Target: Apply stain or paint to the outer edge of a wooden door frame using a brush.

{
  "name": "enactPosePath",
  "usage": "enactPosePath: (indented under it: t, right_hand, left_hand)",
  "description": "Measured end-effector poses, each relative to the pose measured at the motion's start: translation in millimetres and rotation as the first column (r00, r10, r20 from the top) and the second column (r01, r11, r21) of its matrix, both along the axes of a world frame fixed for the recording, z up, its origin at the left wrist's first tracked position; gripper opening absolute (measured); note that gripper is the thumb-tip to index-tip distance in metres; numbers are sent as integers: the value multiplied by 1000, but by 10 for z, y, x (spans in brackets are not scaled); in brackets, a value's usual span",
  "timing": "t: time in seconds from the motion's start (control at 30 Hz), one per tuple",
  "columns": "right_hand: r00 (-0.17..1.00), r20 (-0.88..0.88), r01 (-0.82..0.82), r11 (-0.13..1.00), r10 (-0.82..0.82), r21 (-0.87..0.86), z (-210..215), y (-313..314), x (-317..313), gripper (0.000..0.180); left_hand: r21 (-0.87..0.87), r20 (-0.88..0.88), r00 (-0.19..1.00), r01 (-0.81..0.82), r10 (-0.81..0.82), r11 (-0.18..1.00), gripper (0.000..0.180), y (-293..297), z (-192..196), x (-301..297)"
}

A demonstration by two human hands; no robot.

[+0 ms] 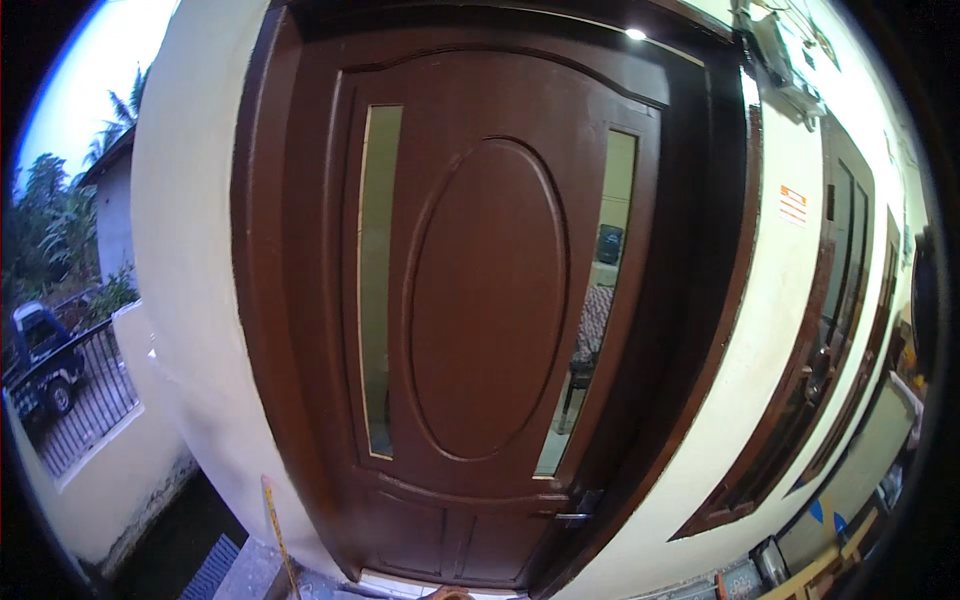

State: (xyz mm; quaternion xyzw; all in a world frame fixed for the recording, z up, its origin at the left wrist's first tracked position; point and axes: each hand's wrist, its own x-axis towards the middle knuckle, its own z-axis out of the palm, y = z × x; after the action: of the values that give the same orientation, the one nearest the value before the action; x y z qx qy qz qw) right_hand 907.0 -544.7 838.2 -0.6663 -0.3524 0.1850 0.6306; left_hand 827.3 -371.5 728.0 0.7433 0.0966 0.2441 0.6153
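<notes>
Neither of my hands can be made out in the head view. A dark brown wooden door (pixel 487 300) stands closed straight ahead, with a raised oval in its middle and a narrow glass pane on each side. Low on its right side is a metal lever handle (pixel 572 517). Through the right pane, a patterned cloth (pixel 594 325) and a dark object show indoors. At the bottom edge, a small brownish rounded shape (pixel 450 593) is cut off, too little of it to name.
A thin yellowish stick (pixel 278 535) leans by the cream wall (pixel 195 250) at left. Beyond are a metal railing (pixel 95 400) and a parked blue truck (pixel 50 365). Brown-framed windows (pixel 800 400) line the right wall, above a metal container (pixel 770 563) and wooden pieces (pixel 825 562).
</notes>
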Motion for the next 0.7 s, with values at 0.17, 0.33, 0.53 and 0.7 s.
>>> enactPosePath:
  t: [0.17, 0.33, 0.53, 0.7]
  right_hand:
    - [995, 92, 26, 999, -28, 30, -226, -46, 116, 17]
    - [960, -239, 206, 949, -148, 240, -275, -69, 73, 18]
    - [763, -647, 360, 834, -6, 417, -166, 208, 102, 19]
    - [696, -718, 421, 817, -13, 394, 53, 384, -41, 19]
  left_hand:
    - [-157, -11, 993, -114, 113, 981, 46, -228, 302, -162]
    - [-72, -81, 968, -243, 238, 967, 62, -249, 566, -195]
    - [-99, -112, 961, -266, 255, 959, 59, -61, 767, -148]
    - [-20, 43, 962, -270, 270, 963, 54, 31, 1167, -192]
